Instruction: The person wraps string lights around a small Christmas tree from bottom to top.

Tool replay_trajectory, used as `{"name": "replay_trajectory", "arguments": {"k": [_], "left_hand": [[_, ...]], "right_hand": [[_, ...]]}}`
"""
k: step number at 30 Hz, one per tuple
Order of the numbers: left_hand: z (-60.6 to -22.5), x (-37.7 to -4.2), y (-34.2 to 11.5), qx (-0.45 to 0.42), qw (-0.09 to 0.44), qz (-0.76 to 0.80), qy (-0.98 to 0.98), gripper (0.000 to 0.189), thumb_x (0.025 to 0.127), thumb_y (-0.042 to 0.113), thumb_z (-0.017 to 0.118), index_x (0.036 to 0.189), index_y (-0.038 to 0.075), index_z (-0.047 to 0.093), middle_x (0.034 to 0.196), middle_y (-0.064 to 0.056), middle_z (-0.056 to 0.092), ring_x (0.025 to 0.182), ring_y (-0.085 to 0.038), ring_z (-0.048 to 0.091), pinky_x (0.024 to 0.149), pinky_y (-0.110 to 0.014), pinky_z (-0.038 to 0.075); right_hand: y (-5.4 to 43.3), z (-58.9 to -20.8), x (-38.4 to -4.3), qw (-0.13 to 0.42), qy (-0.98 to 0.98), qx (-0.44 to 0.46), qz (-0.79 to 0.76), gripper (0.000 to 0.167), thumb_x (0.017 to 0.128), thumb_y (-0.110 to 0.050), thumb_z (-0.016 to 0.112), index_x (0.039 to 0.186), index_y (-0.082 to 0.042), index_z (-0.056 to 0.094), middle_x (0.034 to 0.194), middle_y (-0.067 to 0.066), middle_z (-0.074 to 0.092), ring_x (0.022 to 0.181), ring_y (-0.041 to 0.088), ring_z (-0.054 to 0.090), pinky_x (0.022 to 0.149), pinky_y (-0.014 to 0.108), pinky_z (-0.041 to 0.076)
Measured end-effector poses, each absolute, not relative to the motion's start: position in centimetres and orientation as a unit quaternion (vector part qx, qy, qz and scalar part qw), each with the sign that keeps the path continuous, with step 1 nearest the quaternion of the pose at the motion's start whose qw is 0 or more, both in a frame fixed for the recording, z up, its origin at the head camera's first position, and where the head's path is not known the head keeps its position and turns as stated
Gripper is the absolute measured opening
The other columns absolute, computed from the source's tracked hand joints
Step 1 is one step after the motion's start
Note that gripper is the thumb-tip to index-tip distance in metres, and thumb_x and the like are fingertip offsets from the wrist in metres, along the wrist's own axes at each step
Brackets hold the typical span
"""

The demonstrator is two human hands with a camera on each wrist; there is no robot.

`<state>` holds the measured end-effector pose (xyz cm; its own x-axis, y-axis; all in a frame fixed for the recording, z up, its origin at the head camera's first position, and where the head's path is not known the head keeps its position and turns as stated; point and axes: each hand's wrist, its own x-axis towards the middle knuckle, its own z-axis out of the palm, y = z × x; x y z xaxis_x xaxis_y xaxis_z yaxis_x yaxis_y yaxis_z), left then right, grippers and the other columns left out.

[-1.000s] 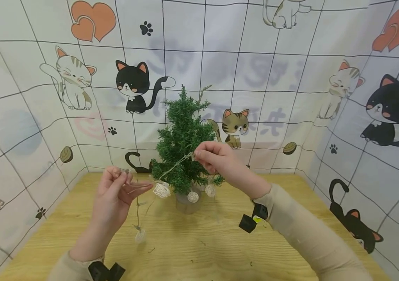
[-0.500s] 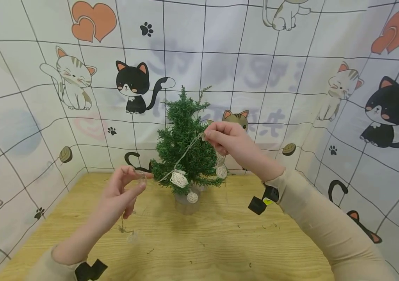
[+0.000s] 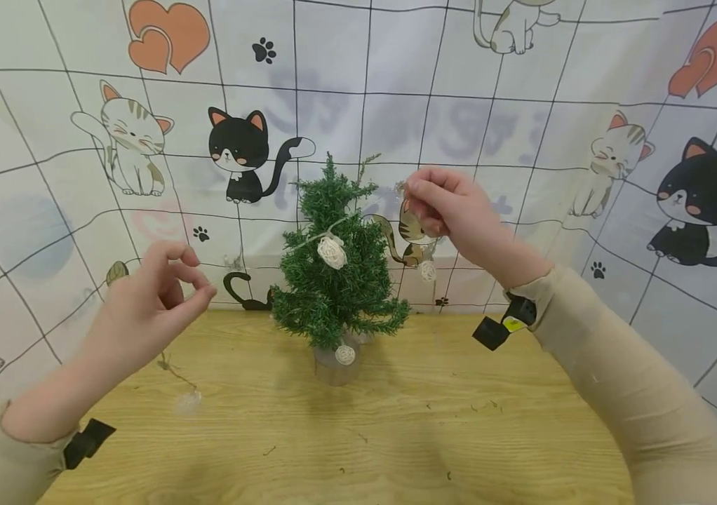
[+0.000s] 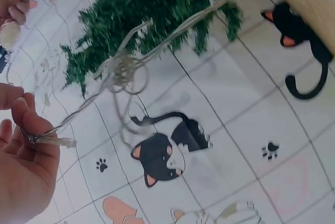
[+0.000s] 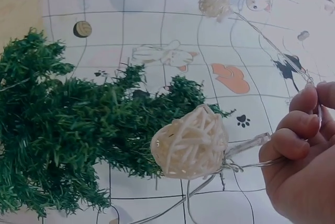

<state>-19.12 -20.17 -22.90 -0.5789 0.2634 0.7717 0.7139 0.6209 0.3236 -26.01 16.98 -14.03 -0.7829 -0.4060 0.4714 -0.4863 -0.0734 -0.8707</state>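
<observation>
A white cloth (image 3: 390,56) printed with cats, hearts and grid lines fills most of my head view, behind and to both sides. Below it I have the table (image 3: 396,435), wood-grained and pale yellow. The tree (image 3: 336,259), small and green, stands upright near its far edge, between the two hands. Beige sleeves (image 3: 617,379) reach in from either side.

My left hand (image 3: 150,294) is raised left of the tree; its wrist view shows me thumb and fingertip pinching the wire (image 4: 191,22). My right hand (image 3: 453,207) is higher, right of the tree, and pinches the wire too, the other fingers curled in. The wire stretches between them across the front of the tree. The grey pot (image 3: 327,375) sits on the table under the branches.

A black camera (image 3: 491,333) rides on each wrist. Of the woven balls, one white ball (image 3: 332,251) is on the wire in front of the tree, a second (image 3: 427,271) hangs below my right hand, and a third (image 3: 346,355) is in front of the pot. Near my left hand the wire has a tangle (image 4: 123,72), blurred. Smallest are the dark scraps (image 3: 270,450) scattered on the table.
</observation>
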Motion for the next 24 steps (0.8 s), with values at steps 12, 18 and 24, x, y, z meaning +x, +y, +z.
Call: {"name": "replay_trajectory", "arguments": {"k": [12, 18, 24], "left_hand": [[-17.7, -21.6, -22.7, -0.313, 0.457, -0.087, -0.828, 0.024, 0.084, -0.004, 0.065, 0.105, 0.004, 0.057, 0.083, -0.003, 0.063, 0.067, -0.015, 0.057, 0.055, -0.026, 0.04], [-17.0, -22.4, -23.4, -0.294, 0.457, -0.069, -0.837, 0.037, 0.083, -0.005, 0.063, 0.119, 0.003, 0.057, 0.095, -0.012, 0.066, 0.077, -0.026, 0.063, 0.048, -0.036, 0.04], [-16.4, -22.2, -23.4, -0.263, 0.409, -0.047, -0.872, 0.057, 0.083, 0.0, 0.068, 0.137, 0.014, 0.052, 0.102, -0.011, 0.068, 0.079, -0.026, 0.062, 0.04, -0.03, 0.033]], "right_hand": [[18.1, -10.6, -27.5, -0.003, -0.578, 0.31, 0.755, 0.028, 0.103, -0.013, 0.047, 0.078, -0.002, 0.055, 0.064, 0.006, 0.052, 0.048, 0.016, 0.029, 0.048, 0.025, 0.023], [18.8, -9.3, -28.3, -0.018, -0.544, 0.265, 0.796, 0.027, 0.102, -0.014, 0.048, 0.078, -0.002, 0.053, 0.062, 0.007, 0.056, 0.044, 0.016, 0.036, 0.046, 0.025, 0.026], [19.8, -8.2, -28.8, -0.04, -0.479, 0.24, 0.844, 0.03, 0.104, -0.017, 0.046, 0.079, -0.001, 0.051, 0.071, 0.014, 0.067, 0.045, 0.023, 0.049, 0.046, 0.028, 0.039]]}}
